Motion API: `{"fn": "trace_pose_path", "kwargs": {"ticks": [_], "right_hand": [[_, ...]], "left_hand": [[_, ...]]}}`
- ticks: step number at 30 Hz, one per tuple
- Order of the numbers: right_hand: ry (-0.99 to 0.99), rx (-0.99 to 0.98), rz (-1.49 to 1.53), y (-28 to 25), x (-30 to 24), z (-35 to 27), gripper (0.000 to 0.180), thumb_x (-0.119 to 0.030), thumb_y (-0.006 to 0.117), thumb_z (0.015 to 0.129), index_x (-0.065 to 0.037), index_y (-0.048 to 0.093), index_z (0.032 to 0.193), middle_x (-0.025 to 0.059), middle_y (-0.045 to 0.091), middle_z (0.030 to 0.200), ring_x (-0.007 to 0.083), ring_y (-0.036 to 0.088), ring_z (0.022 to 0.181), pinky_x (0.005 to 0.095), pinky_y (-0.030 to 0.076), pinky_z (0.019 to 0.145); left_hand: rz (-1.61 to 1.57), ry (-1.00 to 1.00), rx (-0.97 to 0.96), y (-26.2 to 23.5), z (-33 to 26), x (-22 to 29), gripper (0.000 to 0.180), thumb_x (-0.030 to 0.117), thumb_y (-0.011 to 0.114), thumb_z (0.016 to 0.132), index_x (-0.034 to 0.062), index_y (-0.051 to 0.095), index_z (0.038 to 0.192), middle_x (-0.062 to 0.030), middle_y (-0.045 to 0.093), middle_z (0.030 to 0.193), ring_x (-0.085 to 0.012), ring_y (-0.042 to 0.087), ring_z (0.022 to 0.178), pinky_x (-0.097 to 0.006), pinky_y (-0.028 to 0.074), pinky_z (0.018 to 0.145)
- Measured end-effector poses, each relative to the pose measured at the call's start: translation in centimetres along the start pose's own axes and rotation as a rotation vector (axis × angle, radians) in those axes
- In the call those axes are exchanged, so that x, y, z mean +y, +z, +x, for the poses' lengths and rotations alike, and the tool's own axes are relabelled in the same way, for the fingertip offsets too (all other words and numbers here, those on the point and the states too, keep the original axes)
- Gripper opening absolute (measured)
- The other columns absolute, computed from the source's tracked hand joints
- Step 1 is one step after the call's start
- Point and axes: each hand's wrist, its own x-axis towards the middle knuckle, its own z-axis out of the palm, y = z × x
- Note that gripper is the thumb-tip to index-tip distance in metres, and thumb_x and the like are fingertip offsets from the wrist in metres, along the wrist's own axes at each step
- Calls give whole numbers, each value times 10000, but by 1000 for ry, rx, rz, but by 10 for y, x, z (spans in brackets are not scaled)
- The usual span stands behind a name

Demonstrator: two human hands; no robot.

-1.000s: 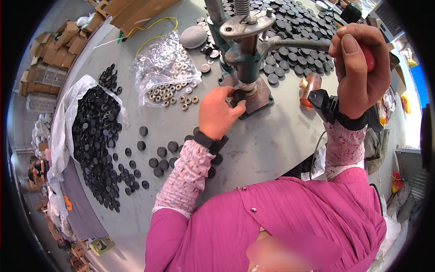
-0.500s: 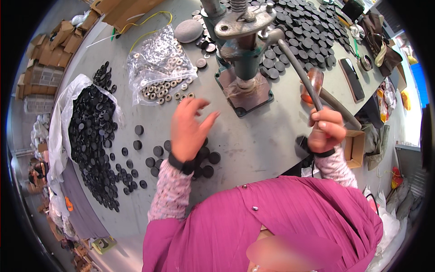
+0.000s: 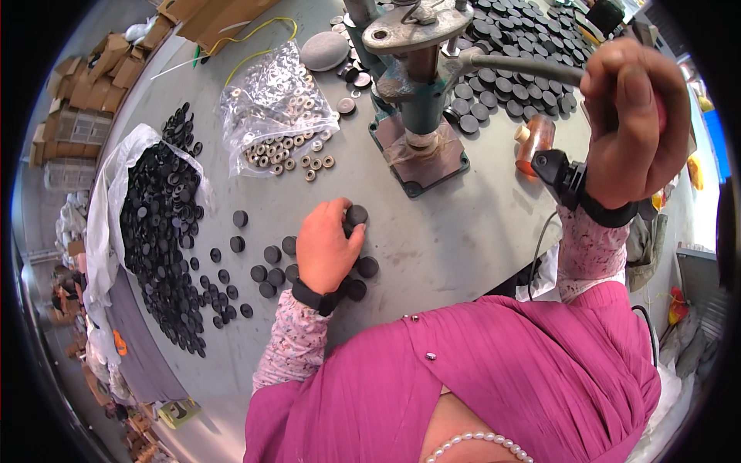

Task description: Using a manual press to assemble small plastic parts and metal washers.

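My left hand is low over the table, thumb and fingers closed around a black disc. Several more black discs lie beside and partly under that hand. Raised at the right, my right hand is wrapped round the end of the lever of a green hand press. Its grip hides the lever's tip. The press stands on a square base plate, and no disc can be made out under its ram.
A white sack spills small black caps at the left. Metal rings lie in and around a clear plastic bag. Many black discs are piled behind the press. An orange bottle lies right of it.
My right hand has swung the lever up and outward, from slanting toward me to nearly level. My left hand has come down from near the press and closed on a black disc.
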Motion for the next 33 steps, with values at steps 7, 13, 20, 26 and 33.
{"fn": "trace_pose_path", "kwargs": {"ticks": [7,13,20,26,33], "right_hand": [[109,52,151,-1,7,4,186,-114,572,998,37,652,1073,138,648,887,152,598,749,197,440,593],[119,36,126,0,0,-2,210,-166,580,999,21,634,1076,130,625,852,139,567,721,184,413,576],[-22,-21,101,-15,5,-76,196,-257,571,1034,-82,516,1104,141,588,846,167,509,653,246,445,556],[115,-180,92,-50,16,-166,342,-61,702,937,-98,449,1164,181,585,1115,235,611,852,407,540,794],[53,-120,126,-27,-5,-64,301,-10,637,901,-42,498,1166,163,623,949,196,598,799,342,527,748]], "left_hand": [[-172,119,160,19,49,38,327,175,823,770,9,688,1017,-105,632,861,-236,634,731,-351,519,682],[-474,181,292,48,98,65,294,123,871,737,-17,721,948,-74,670,841,-157,639,696,-297,521,671],[-575,77,219,33,90,62,336,116,883,741,-6,718,1008,-57,682,880,-129,627,740,-283,525,685],[-72,118,-22,-20,14,21,476,120,884,669,13,680,1085,-89,619,907,-223,603,782,-348,519,728],[-36,99,-155,-24,-57,13,429,98,862,704,42,689,1092,-94,596,1041,-294,634,897,-388,534,780]]}}
